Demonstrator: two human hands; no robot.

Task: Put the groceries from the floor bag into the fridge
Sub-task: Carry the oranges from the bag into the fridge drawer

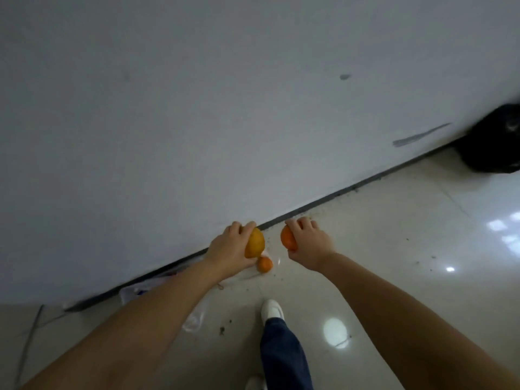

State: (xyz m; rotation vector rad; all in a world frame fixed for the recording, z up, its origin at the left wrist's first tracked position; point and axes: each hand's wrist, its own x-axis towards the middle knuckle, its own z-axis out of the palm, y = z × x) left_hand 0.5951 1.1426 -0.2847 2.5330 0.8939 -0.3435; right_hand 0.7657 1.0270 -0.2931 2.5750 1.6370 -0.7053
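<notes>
Fingers of your left hand [229, 246] curl round yellow-orange fruit [254, 243], oval, dull skin. Right hand [308, 243] grips deeper orange fruit [288, 237], round, smooth. Both held above floor [394, 235] close to dark baseboard [351, 190] at foot of white wall [197, 122]. Small orange fruit [265, 264] lies on clear plastic bag [194, 319], crumpled flat on floor below your left hand. White shoe [271, 309] stands near bag.

The glossy pale tiled floor [394, 249] carries a crumpled clear plastic bag [194, 319], a small orange fruit [265, 264] at its one o'clock, and a black bag [495, 142] at the floor's two o'clock.
</notes>
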